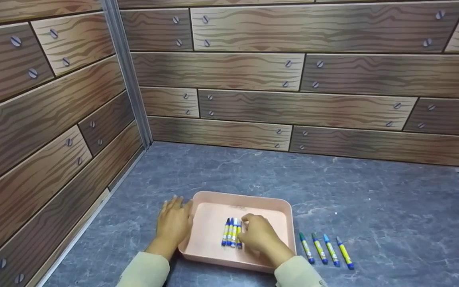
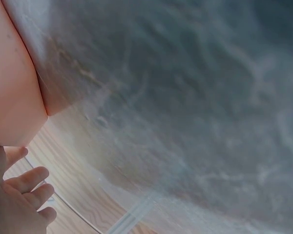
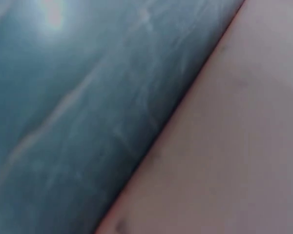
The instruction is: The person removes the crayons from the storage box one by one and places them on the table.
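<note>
Crayons (image 1: pixel 230 232) lie in the tray (image 1: pixel 205 235) (head view only).

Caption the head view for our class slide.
Right hand at a row of crayons in a pink tray, with four more on the table.

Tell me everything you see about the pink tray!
The pink tray is shallow, rectangular, round-cornered and plastic-looking. It lies flat, open side up, on the dark marbled tabletop. At least four crayons lie side by side inside. The left hand seems to touch its left rim; the right hand is at the crayons.
</note>
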`<action>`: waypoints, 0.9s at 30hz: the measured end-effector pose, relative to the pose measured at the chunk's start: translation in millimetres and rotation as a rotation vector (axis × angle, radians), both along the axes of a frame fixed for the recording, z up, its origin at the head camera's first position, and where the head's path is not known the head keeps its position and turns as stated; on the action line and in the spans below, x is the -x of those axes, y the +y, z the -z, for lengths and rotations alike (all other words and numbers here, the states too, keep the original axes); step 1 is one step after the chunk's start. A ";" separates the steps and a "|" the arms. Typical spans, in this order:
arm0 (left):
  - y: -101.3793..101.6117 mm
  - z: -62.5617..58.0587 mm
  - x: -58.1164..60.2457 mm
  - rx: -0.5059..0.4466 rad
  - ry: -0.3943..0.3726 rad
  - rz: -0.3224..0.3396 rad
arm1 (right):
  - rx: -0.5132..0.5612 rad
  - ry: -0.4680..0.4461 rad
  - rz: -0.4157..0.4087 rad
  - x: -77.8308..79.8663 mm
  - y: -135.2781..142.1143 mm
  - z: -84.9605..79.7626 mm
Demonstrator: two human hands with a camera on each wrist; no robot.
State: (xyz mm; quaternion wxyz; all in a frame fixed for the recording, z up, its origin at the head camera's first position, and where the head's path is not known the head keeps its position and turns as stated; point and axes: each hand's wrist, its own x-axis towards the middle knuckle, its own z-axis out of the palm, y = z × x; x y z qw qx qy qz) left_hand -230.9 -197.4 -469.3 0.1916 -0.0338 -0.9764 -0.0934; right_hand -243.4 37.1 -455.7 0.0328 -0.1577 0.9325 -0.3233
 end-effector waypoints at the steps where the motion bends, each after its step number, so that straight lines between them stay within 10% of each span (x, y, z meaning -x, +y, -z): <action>1: 0.2 0.1 0.2 -0.001 0.003 0.000 | 0.000 -0.001 0.007 0.0 -1.1 0.3; 27: -0.8 0.6 1.3 -0.007 -0.028 -0.011 | 0.207 -0.091 -0.028 0.7 12.0 -8.9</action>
